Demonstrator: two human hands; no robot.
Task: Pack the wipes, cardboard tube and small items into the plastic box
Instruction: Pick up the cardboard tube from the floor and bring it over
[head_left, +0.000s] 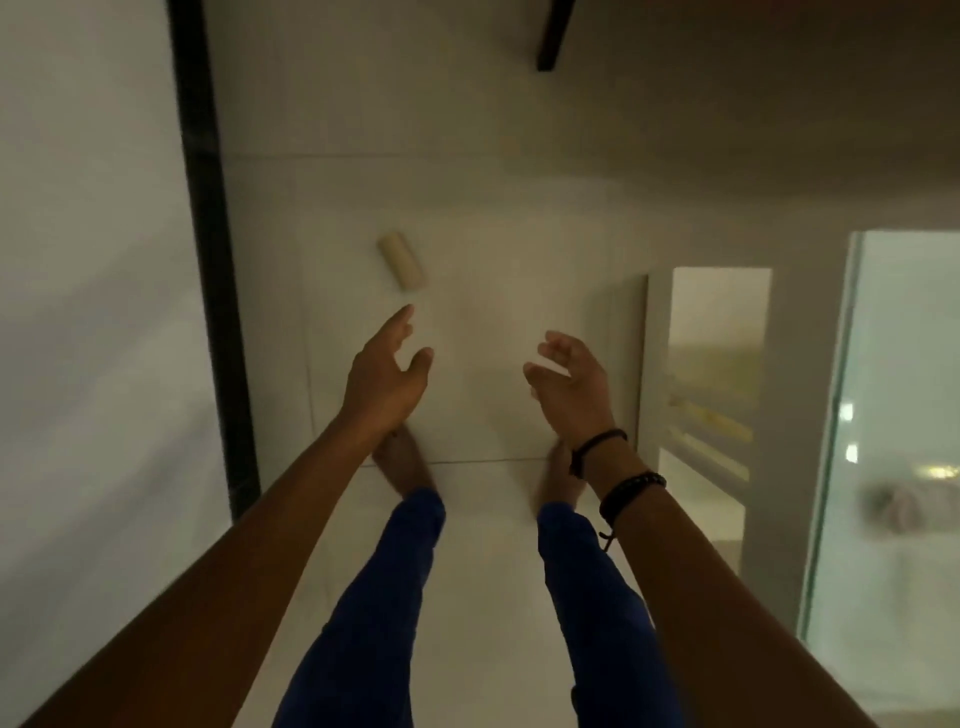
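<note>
The cardboard tube (400, 259) lies on its side on the tiled floor (519, 208), well clear of the dark vertical frame (210, 249) to its left and just beyond the nearest grout line crossing. The plastic box, the wipes and the small items are not in view.

The left hand (387, 376) reaches toward the tube with fingers extended and thumb spread; it is open wide and holds nothing. Its fingertips are near the tube's closer end but not touching. The right hand (569, 387) hangs apart to the right, fingers loosely curled, also empty; two dark bands (618, 467) sit on that wrist.

Step in hand, as judged: retrieve the tube from the floor.

Procedure:
1. Bring the left hand over the tube's middle, not its end, since a cylinder lying on a smooth tile is likely to roll if nudged.
2. Close thumb and fingers across the short axis.
3. Apply light pressure only; thin cardboard probably crushes under a hard squeeze.
4. Keep the right hand free to steady the box once located.
</note>
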